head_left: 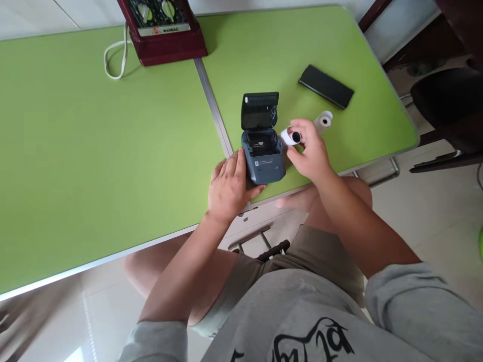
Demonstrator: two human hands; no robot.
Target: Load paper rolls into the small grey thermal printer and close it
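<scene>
A small dark-blue label printer (267,170) stands near the front edge of the green table, its black lid (259,111) swung up and its paper bay exposed. My left hand (229,186) rests against the printer's left side, fingers stretched along it and thumb at its front corner. Just right of the printer, my right hand (310,151) pinches a white paper roll (288,136) with a dark core end showing. Behind that hand a second white paper roll (323,120) lies on the table, partly hidden by my fingers.
A black phone-like slab (326,86) lies at the back right of the green table (113,166). A dark-red appliance with knobs (169,45) and a white cord (123,59) stands at the back. A metal seam (213,105) crosses the tabletop; a dark chair (449,108) is at right.
</scene>
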